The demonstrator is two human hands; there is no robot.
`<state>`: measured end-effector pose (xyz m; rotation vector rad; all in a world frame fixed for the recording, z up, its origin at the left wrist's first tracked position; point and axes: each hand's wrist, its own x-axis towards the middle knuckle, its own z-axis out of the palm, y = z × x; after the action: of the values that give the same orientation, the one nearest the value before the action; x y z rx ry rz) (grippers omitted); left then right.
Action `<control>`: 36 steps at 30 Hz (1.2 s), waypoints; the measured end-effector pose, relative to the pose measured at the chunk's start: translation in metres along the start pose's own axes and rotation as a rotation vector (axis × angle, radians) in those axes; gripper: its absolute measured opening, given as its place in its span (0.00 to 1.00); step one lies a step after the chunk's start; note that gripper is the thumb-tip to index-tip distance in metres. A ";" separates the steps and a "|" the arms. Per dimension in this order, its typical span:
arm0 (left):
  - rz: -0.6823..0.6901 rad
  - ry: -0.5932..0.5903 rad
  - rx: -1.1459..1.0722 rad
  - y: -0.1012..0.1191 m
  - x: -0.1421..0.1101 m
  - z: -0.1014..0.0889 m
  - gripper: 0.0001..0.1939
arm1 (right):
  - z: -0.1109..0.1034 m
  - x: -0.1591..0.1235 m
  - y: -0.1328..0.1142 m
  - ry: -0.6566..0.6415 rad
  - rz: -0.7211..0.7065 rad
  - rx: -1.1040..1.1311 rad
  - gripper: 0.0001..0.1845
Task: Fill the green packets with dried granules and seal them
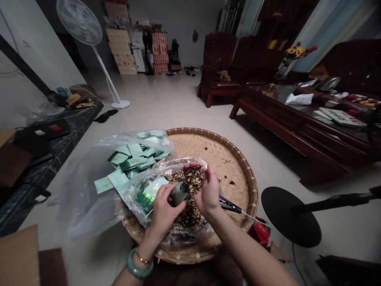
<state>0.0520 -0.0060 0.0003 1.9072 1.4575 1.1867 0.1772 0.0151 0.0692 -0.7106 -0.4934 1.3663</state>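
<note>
My left hand [162,206] is closed on a small dark green sachet [179,193], held open over a round woven bamboo tray [238,159]. My right hand [208,188] is cupped, palm up, holding a heap of dried brown bits [195,178] right at the sachet's mouth. More of the dried bits lie in a clear plastic bag [190,220] under both hands. A jade bangle sits on my left wrist [138,268].
A clear bag of several green sachets [131,161] lies on the tray's left side. A black-handled tool [230,205] rests on the tray at right. A black fan base [290,216] stands to the right, a dark wooden table [297,119] beyond, a dark counter [44,155] at left.
</note>
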 end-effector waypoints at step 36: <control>0.117 0.043 0.116 -0.006 -0.009 -0.005 0.24 | -0.031 -0.019 -0.019 -0.480 -0.285 -1.122 0.17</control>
<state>0.0443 -0.0131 -0.0048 2.0830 1.4840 1.2256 0.2091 -0.0094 0.0623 -1.1342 -1.7433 0.8969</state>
